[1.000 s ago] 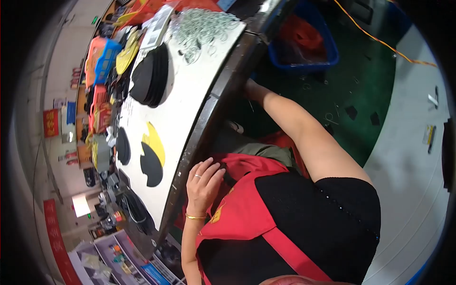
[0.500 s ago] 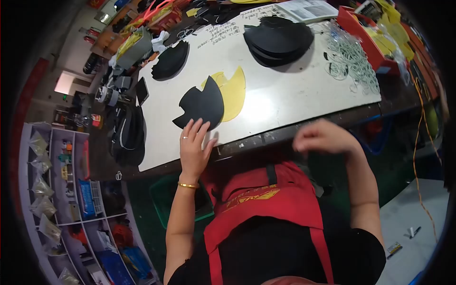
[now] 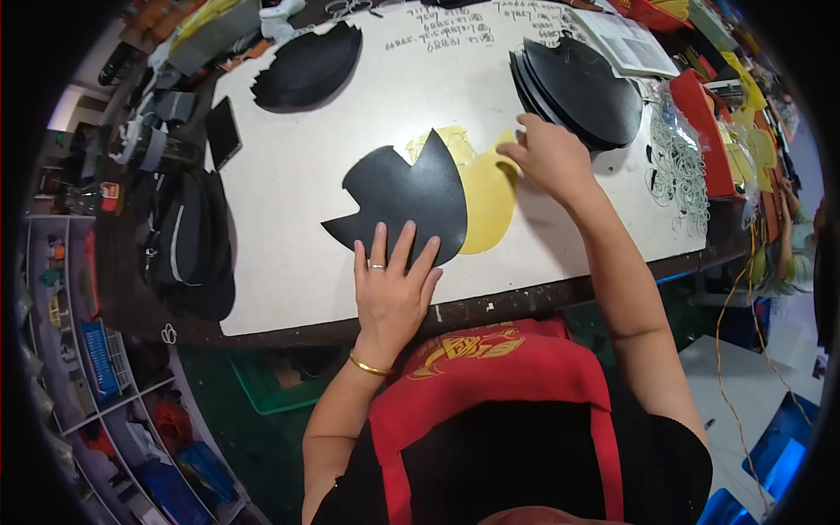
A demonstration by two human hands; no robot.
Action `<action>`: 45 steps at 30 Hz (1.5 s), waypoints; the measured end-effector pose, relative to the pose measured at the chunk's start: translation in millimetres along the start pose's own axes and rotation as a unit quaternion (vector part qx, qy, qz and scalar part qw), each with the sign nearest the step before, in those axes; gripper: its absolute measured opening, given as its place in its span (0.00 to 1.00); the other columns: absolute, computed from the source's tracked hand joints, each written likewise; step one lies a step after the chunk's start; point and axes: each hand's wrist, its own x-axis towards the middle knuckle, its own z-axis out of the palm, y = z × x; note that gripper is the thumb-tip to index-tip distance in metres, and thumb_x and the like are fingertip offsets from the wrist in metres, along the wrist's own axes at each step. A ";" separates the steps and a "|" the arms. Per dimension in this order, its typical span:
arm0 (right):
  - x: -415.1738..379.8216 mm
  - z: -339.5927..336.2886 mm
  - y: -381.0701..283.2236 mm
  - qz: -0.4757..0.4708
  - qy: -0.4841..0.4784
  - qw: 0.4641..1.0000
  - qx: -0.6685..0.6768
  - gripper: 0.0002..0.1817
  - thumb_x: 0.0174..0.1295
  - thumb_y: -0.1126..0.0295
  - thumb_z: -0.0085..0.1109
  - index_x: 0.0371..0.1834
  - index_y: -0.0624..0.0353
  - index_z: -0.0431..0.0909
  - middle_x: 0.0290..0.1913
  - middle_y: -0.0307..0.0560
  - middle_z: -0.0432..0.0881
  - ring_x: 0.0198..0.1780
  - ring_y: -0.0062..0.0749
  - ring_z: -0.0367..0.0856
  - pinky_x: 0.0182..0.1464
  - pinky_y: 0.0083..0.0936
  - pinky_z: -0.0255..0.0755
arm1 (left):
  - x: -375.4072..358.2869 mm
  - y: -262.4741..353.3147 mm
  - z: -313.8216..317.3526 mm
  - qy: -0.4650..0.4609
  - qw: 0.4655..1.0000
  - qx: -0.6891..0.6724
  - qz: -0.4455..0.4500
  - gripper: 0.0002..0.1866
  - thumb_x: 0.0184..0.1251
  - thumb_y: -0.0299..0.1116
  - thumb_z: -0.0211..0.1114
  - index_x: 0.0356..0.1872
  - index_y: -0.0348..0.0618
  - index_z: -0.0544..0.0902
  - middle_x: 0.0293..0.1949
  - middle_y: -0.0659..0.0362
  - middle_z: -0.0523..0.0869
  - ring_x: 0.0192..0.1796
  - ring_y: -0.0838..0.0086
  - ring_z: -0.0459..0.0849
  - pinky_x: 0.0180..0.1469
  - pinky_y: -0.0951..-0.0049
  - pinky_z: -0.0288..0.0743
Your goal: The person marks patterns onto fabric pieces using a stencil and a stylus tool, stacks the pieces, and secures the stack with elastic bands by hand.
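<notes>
A black notched piece (image 3: pixel 398 192) lies flat on the white board (image 3: pixel 297 192), overlapping a yellow piece (image 3: pixel 490 197) to its right. My left hand (image 3: pixel 394 284) rests with spread fingers on the black piece's lower edge. Near the yellow piece's upper right tip is my right hand (image 3: pixel 547 153), its thumb and index finger apart; whether it touches the tip is unclear. Just beyond that hand stands a stack of black pieces (image 3: pixel 591 92). Another black stack (image 3: pixel 311 66) lies at the upper left.
A dark phone (image 3: pixel 223 132) lies at the board's left edge, beside black strapped items (image 3: pixel 188 232). Tangled pale green bands (image 3: pixel 678 179) and a red box (image 3: pixel 704 131) are at the right. An open book (image 3: pixel 626 44) lies at the top right. Handwriting marks the board.
My right hand has moved from the table's front edge up over the board to the yellow piece's tip. My left hand now lies further onto the black piece. The view has shifted closer.
</notes>
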 end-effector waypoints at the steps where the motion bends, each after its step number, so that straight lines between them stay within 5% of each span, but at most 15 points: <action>1: -4.4 5.3 5.7 0.012 -0.011 0.998 0.063 0.23 0.63 0.57 0.68 0.56 0.62 0.83 0.40 0.52 0.88 0.44 0.43 0.87 0.47 0.35 0.79 | 0.1 -0.2 0.4 0.001 1.000 -0.001 -0.001 0.23 0.67 0.41 0.71 0.63 0.57 0.84 0.69 0.54 0.79 0.73 0.47 0.70 0.74 0.39 0.58; 3: -7.6 14.7 14.1 0.030 -0.026 0.981 0.191 0.20 0.65 0.60 0.69 0.53 0.64 0.84 0.35 0.42 0.87 0.38 0.29 0.85 0.45 0.27 0.77 | 0.7 0.2 -0.9 -0.003 1.000 -0.012 -0.001 0.22 0.67 0.41 0.71 0.62 0.57 0.85 0.69 0.54 0.79 0.73 0.47 0.71 0.74 0.40 0.58; 6: -5.5 16.5 33.6 -0.024 -0.111 0.940 0.322 0.16 0.65 0.62 0.68 0.50 0.59 0.87 0.34 0.46 0.87 0.37 0.25 0.84 0.45 0.29 0.78 | 0.3 -4.2 -2.0 -0.005 0.999 -0.034 0.007 0.22 0.66 0.41 0.72 0.61 0.58 0.86 0.69 0.54 0.79 0.73 0.47 0.71 0.74 0.42 0.59; 9: -18.2 -37.3 31.7 -0.056 0.212 0.915 0.339 0.08 0.72 0.66 0.63 0.46 0.57 0.87 0.35 0.37 0.88 0.31 0.13 0.78 0.28 0.14 0.70 | -0.2 0.3 -1.7 -0.014 0.997 -0.063 0.042 0.21 0.64 0.41 0.73 0.59 0.58 0.87 0.69 0.55 0.79 0.72 0.47 0.72 0.71 0.47 0.65; 11: -18.8 -69.9 43.4 -0.104 0.296 0.894 0.320 0.10 0.75 0.66 0.61 0.51 0.60 0.83 0.36 0.34 0.86 0.27 0.08 0.75 0.26 0.12 0.68 | 3.7 10.5 -1.8 -0.026 0.994 -0.090 0.065 0.20 0.63 0.41 0.73 0.58 0.58 0.87 0.68 0.57 0.80 0.72 0.49 0.72 0.66 0.52 0.69; 15: -24.0 -26.1 36.2 -0.048 0.049 0.857 0.511 0.11 0.72 0.69 0.63 0.53 0.61 0.80 0.31 0.33 0.82 0.25 0.10 0.74 0.25 0.11 0.66 | 12.8 1.8 -16.0 0.050 0.975 -0.176 0.125 0.19 0.59 0.38 0.76 0.52 0.48 0.87 0.52 0.57 0.87 0.56 0.56 0.85 0.50 0.63 0.76; 17: -32.1 -9.3 25.7 0.025 -0.150 0.878 0.454 0.11 0.70 0.68 0.64 0.49 0.62 0.82 0.28 0.37 0.84 0.26 0.18 0.79 0.27 0.18 0.70 | 8.4 -18.1 -40.8 0.089 0.963 -0.195 0.164 0.18 0.57 0.35 0.77 0.49 0.46 0.87 0.46 0.57 0.87 0.49 0.59 0.86 0.47 0.65 0.76; 20: -33.9 18.9 24.5 -0.057 -0.128 0.958 0.250 0.12 0.68 0.67 0.66 0.47 0.64 0.81 0.25 0.36 0.80 0.26 0.15 0.74 0.30 0.18 0.67 | 40.9 -19.2 -23.3 0.069 0.988 -0.112 0.081 0.24 0.55 0.35 0.78 0.54 0.44 0.85 0.46 0.56 0.86 0.50 0.60 0.84 0.53 0.57 0.76; 30: -34.2 17.7 13.9 0.015 -0.122 0.956 0.268 0.13 0.65 0.65 0.69 0.39 0.65 0.81 0.23 0.41 0.80 0.25 0.20 0.77 0.32 0.21 0.71 | 47.2 -3.6 -7.4 -0.012 0.997 -0.071 0.031 0.29 0.55 0.37 0.78 0.60 0.43 0.83 0.57 0.55 0.84 0.59 0.58 0.79 0.63 0.53 0.70; 33: -36.7 21.5 14.4 -0.026 -0.091 0.965 0.245 0.13 0.63 0.63 0.68 0.37 0.63 0.81 0.24 0.50 0.84 0.26 0.40 0.85 0.33 0.32 0.76 | 46.4 0.8 -4.7 -0.011 0.996 -0.084 0.013 0.28 0.56 0.35 0.78 0.59 0.43 0.83 0.58 0.54 0.84 0.60 0.56 0.79 0.62 0.55 0.71; 45: -36.7 17.6 13.8 -0.050 -0.084 0.976 0.193 0.14 0.62 0.62 0.67 0.36 0.63 0.81 0.26 0.50 0.85 0.29 0.47 0.87 0.35 0.36 0.79 | 43.0 8.8 0.3 -0.020 0.996 -0.088 0.003 0.25 0.56 0.32 0.78 0.56 0.41 0.84 0.61 0.49 0.81 0.62 0.50 0.77 0.62 0.55 0.72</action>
